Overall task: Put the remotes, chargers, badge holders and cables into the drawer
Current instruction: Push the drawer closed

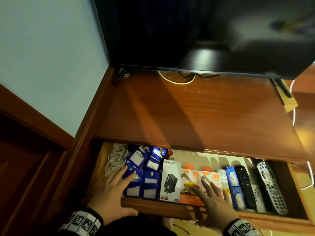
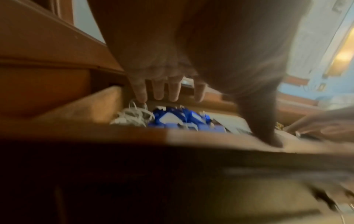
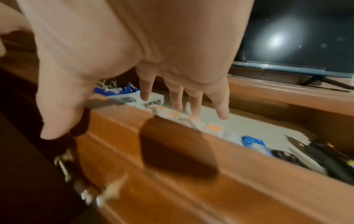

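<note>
- On head view I see my left hand (image 1: 112, 193) and right hand (image 1: 213, 200), fingers spread flat, gripping nothing, over the open drawer (image 1: 153, 207).
- Inside: cables (image 1: 115, 159), badge holders (image 1: 144, 169), chargers (image 1: 192, 183), remotes (image 1: 259, 184).
- Only the right wrist shows a metal handle (image 3: 84, 181).
- One box reads "ONESAM"; a badge "PEGAWAI".

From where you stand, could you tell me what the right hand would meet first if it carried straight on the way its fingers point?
Probably the orange-and-white charger boxes: the right hand hangs open over them, fingers aimed forward and down into the drawer. Depth is unclear, so it may already be brushing them.
</note>
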Demonstrator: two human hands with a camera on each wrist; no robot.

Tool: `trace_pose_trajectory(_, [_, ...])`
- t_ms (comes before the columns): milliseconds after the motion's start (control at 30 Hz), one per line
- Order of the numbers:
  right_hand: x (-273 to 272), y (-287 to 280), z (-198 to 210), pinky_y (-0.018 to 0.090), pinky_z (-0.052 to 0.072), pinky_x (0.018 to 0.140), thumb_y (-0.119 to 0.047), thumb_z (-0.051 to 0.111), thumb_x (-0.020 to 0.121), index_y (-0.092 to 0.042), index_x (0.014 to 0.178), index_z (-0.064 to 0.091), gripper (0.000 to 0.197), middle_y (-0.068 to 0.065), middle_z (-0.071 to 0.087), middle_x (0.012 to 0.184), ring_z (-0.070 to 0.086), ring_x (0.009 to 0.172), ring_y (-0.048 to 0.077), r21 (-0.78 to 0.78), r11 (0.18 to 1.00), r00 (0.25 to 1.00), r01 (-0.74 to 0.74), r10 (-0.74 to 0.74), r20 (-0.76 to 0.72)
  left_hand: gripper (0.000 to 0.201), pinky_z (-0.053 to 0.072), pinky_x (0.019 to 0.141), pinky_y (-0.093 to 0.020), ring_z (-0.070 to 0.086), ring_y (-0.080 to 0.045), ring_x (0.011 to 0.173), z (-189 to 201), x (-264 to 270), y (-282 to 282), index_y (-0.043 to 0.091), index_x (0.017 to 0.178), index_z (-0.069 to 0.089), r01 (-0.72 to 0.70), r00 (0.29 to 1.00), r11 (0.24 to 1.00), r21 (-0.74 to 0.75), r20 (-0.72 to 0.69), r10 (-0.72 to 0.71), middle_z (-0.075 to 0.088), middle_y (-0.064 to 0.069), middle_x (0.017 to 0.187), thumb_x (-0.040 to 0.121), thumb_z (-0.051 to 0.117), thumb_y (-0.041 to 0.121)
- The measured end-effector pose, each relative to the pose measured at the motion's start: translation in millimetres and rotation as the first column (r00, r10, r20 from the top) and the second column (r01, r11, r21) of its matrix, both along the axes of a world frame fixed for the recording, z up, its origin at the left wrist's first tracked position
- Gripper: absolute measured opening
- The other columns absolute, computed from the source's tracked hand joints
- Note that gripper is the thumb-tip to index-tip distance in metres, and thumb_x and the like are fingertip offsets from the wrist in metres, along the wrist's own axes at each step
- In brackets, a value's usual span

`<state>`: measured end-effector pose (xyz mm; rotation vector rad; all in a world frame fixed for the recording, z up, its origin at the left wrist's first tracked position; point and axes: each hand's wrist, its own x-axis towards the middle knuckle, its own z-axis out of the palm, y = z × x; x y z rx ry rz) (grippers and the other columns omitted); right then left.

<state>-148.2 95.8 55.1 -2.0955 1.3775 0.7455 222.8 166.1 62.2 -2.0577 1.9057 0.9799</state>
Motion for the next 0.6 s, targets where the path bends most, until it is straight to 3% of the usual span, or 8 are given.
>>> trace_pose_trajectory(67, [-13.9, 4.4, -2.8, 0.066, 0.001, 0.122, -0.064, 0.077, 0.076, -0.061, 0.151, -0.009, 0.114, -0.007, -0.015, 0.170, -0.012, 0.157, 0.031, 0.014, 1.000, 1.000, 0.003, -0.003, -0.018, 0.118, 0.017, 0.128, -0.040, 0.006, -0.010, 0.155, -11.0, -5.1, 9.0, 0.055, 0.157, 0.018, 0.029, 1.000, 1.000, -0.002, 0.006, -0.029, 0.005, 0.024, 0.165, 0.056, 0.066, 0.092])
trace_pose_trajectory(133, [-31.9, 8.7, -4.1, 0.067, 0.003, 0.122, -0.061, 0.076, 0.079, -0.059, 0.153, -0.001, 0.106, -0.011, -0.005, 0.170, -0.005, 0.158, 0.027, -0.014, 1.000, 0.999, 0.025, -0.026, -0.026, 0.086, 0.030, 0.121, -0.032, 0.030, -0.006, 0.141, -21.0, -10.8, 16.0, 0.049, 0.146, 0.044, 0.015, 1.000, 0.999, -0.033, 0.003, -0.015, 0.036, 0.024, 0.146, 0.069, 0.074, 0.075])
trace_pose_trajectory(200, [-53.5, 13.3, -5.3, 0.063, 0.009, 0.124, -0.063, 0.071, 0.081, -0.057, 0.153, 0.013, 0.092, -0.015, 0.012, 0.166, 0.010, 0.156, 0.022, -0.062, 0.996, 0.998, 0.061, -0.063, -0.032, 0.057, 0.039, 0.110, -0.027, 0.044, -0.001, 0.124, -27.4, -14.5, 20.9, 0.050, 0.124, 0.056, 0.007, 1.000, 0.999, -0.051, -0.010, -0.008, 0.050, 0.025, 0.124, 0.073, 0.074, 0.069])
trace_pose_trajectory(267, [-77.6, 18.4, -6.2, 0.058, 0.014, 0.125, -0.070, 0.065, 0.082, -0.056, 0.148, 0.026, 0.078, -0.019, 0.026, 0.159, 0.024, 0.150, 0.017, -0.104, 0.989, 0.994, 0.101, -0.104, -0.029, 0.045, 0.043, 0.105, -0.024, 0.049, 0.001, 0.117, -30.0, -17.3, 25.5, 0.053, 0.113, 0.056, -0.007, 1.000, 0.997, -0.071, -0.024, 0.005, 0.054, 0.025, 0.116, 0.074, 0.074, 0.067])
trace_pose_trajectory(400, [-107.5, 23.0, -7.8, 0.042, 0.030, 0.117, -0.076, 0.054, 0.085, -0.057, 0.143, 0.033, 0.065, -0.027, 0.042, 0.146, 0.044, 0.133, 0.009, -0.173, 0.978, 0.993, 0.115, -0.113, 0.022, 0.047, 0.040, 0.107, -0.023, 0.049, 0.004, 0.121, -33.0, -19.9, 30.6, 0.057, 0.118, 0.059, -0.065, 0.997, 0.995, -0.078, -0.035, 0.062, 0.053, 0.030, 0.121, 0.075, 0.076, 0.066])
trace_pose_trajectory(500, [-110.9, 19.0, -8.7, 0.037, 0.037, 0.109, -0.072, 0.055, 0.087, -0.055, 0.142, 0.037, 0.061, -0.026, 0.048, 0.139, 0.049, 0.125, 0.010, -0.166, 0.983, 0.997, 0.081, -0.080, 0.013, 0.051, 0.037, 0.111, -0.023, 0.048, 0.002, 0.126, -29.0, -23.4, 29.0, 0.054, 0.127, 0.061, -0.089, 0.996, 0.993, -0.076, -0.015, 0.088, 0.049, 0.031, 0.126, 0.079, 0.077, 0.061])
trace_pose_trajectory(600, [-109.2, 10.8, -14.0, 0.036, 0.042, 0.103, -0.069, 0.056, 0.088, -0.054, 0.140, 0.040, 0.057, -0.024, 0.054, 0.133, 0.053, 0.119, 0.009, -0.192, 0.977, 0.996, 0.092, -0.089, 0.023, 0.043, 0.036, 0.098, -0.016, 0.047, 0.005, 0.114, -15.9, -28.7, 20.3, 0.060, 0.120, 0.055, -0.108, 0.994, 0.989, -0.102, -0.039, 0.105, 0.046, 0.032, 0.111, 0.085, 0.078, 0.050])
